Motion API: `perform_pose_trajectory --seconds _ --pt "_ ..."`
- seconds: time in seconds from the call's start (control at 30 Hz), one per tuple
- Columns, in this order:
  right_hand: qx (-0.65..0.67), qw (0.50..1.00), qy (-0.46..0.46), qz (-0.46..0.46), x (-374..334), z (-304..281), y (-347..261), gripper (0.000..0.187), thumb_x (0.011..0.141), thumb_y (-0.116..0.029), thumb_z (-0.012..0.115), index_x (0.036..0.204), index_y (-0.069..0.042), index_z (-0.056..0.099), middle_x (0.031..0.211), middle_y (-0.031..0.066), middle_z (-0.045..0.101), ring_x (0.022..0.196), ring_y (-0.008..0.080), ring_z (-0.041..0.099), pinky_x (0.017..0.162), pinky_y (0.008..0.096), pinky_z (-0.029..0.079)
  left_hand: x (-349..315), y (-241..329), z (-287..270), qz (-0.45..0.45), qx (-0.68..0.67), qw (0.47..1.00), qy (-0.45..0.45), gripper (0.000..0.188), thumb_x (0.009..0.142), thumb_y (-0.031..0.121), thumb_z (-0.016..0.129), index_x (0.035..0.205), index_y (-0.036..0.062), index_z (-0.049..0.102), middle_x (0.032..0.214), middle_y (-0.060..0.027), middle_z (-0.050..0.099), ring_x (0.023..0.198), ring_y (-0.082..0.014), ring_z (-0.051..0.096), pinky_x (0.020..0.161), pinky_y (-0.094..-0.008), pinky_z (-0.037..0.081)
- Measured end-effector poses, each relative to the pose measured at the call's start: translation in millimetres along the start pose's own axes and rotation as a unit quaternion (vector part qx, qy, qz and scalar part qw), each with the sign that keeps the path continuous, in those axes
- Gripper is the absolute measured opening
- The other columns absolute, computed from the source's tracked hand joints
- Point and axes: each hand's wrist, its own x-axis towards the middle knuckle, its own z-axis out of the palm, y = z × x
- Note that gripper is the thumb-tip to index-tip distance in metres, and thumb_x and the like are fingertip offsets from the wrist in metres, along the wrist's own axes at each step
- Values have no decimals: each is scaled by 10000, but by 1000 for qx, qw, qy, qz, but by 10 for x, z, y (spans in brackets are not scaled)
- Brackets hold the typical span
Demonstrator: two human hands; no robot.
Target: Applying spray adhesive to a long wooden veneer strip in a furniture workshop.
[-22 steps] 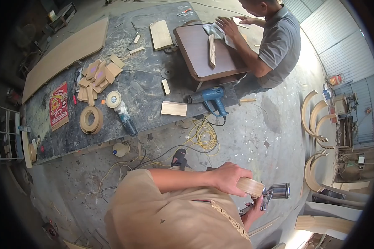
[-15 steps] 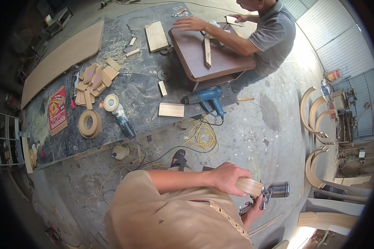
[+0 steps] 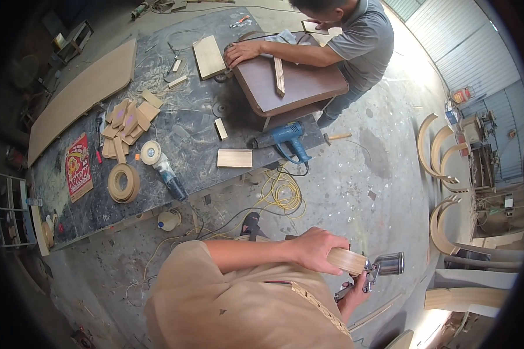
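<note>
In my left hand (image 3: 315,250), closed with the fingers over its top, is a striped, light-coloured curved wooden piece (image 3: 347,261); its far end is hidden under the hand. Just beyond it, my right hand (image 3: 354,295) grips a metal spray gun (image 3: 368,278) by the handle. The gun's shiny cup (image 3: 391,263) points off to the right, and its front sits right against the wooden piece; I cannot tell whether they touch. Both hands are held in front of my body, over the concrete floor.
A dark worktable (image 3: 186,119) carries a heat gun (image 3: 285,139), an angle grinder (image 3: 167,174), a roll of edge banding (image 3: 124,182) and wood offcuts (image 3: 128,122). Across it a co-worker (image 3: 367,41) leans over a brown padded panel (image 3: 285,81). Yellow cable (image 3: 280,193) coils on the floor; curved wooden parts (image 3: 439,148) stand right.
The co-worker's near hand has lowered onto the edge of the brown panel, and the co-worker bends further down. My view has shifted slightly; my hands keep the same hold.
</note>
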Motion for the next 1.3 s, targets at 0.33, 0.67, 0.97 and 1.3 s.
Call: perform_pose_trajectory --seconds 0.33,0.67,0.97,1.3 --pt "-4 1000 5 10 -53 1 17 328 953 -223 599 1154 36 614 1017 118 656 825 162 621 491 268 463 -34 7 22 -14 -3 1000 -18 463 672 390 805 988 80 669 809 -130 692 741 -333 674 649 -402 509" --pt "-4 1000 12 19 -110 32 -6 340 947 -249 623 1135 34 620 930 110 638 669 154 589 479 272 454 -61 -37 74 -14 -8 1000 -10 468 640 404 802 955 94 651 791 -129 680 745 -347 666 655 -435 499" --pt "-3 1000 20 19 -114 44 -34 337 946 -235 619 1148 35 611 922 119 647 616 150 582 472 269 458 -34 17 37 -16 2 1000 -24 461 675 373 805 993 67 668 832 -135 697 746 -328 677 662 -402 512" --pt "23 999 17 28 -44 -12 90 341 953 -204 614 1202 26 580 962 115 666 712 146 621 473 263 465 9 48 23 -18 1 999 -32 455 677 379 807 984 77 659 811 -134 690 731 -335 670 650 -402 507"
